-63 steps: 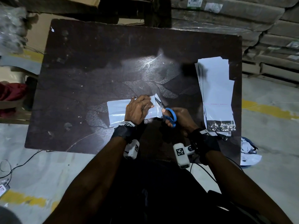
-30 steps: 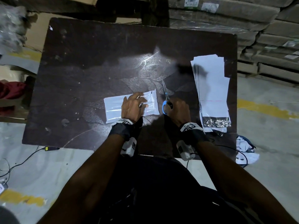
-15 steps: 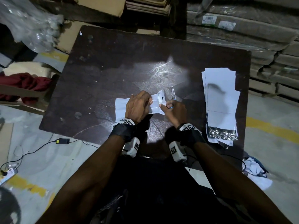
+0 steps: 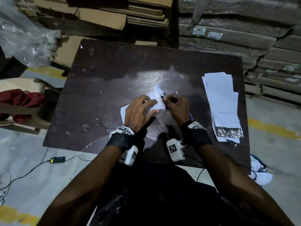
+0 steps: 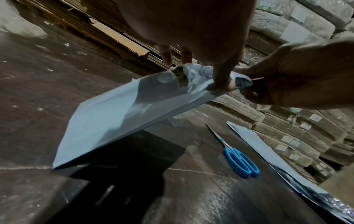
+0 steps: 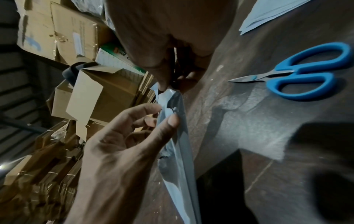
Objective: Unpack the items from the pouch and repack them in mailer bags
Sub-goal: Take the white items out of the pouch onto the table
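Observation:
A white plastic pouch (image 4: 156,97) is tilted up off the dark table (image 4: 101,98), its far corner still resting on the surface. My left hand (image 4: 151,106) pinches the pouch (image 5: 118,118) near its cut end, thumb on one face and fingers behind. My right hand (image 4: 166,101) pinches the edge of the same end (image 6: 168,87), pulling it apart from the left. What is inside the pouch stays hidden. Blue-handled scissors (image 5: 239,160) lie shut on the table just right of my hands. A stack of white mailer bags (image 4: 221,105) lies at the table's right side.
Flattened cardboard boxes (image 4: 104,17) and wrapped bundles (image 4: 244,38) are stacked behind the table. Crumpled clear plastic (image 4: 24,38) and a red cloth (image 4: 21,100) sit at the left. A cable with an adapter (image 4: 57,160) and discarded white wrappers (image 4: 260,173) lie on the floor.
My right hand set the scissors down on the table and moved onto the pouch's cut end. Both hands have raised that end off the table.

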`<state>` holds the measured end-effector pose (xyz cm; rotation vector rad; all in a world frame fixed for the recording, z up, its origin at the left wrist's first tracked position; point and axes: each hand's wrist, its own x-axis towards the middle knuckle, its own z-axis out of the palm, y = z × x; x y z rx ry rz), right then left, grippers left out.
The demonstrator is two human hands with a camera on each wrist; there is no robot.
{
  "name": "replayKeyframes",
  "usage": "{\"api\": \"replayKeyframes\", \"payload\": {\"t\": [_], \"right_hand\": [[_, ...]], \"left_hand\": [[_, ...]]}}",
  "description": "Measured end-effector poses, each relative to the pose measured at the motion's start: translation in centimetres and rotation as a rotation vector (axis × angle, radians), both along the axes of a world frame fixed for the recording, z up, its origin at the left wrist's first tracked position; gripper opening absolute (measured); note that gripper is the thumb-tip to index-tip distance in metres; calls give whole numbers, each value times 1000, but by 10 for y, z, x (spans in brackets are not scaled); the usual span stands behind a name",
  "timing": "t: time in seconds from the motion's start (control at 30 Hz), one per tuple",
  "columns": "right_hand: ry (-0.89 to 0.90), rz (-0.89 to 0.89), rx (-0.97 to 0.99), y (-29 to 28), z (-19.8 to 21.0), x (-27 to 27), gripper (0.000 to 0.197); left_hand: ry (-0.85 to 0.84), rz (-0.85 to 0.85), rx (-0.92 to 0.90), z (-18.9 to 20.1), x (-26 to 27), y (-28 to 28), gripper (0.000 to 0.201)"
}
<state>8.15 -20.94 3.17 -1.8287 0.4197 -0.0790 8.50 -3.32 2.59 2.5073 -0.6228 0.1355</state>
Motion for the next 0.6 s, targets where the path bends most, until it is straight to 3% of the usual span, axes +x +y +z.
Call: {"api": "replayKeyframes", "payload": {"t": [0.1,0.3,0.4,0.53,0.6], "right_hand": [[-46,-22,-47,21,5,7,20],[-42,-6,-139,54,10,9,16],[-33,18,-97,62,10,7,11],[28,46,156,66,2,4,10],[90,76,104,61,-10,3,11]], "left_hand": [[-35,-37,-22,3,10,17,20],[-17,-72,-36,4,18,41,11],[21,-25,-75,0,19,46,7],[180,-19,-84,-13,14,46,15],[257,6,-9,-25,12,50,24]]}}
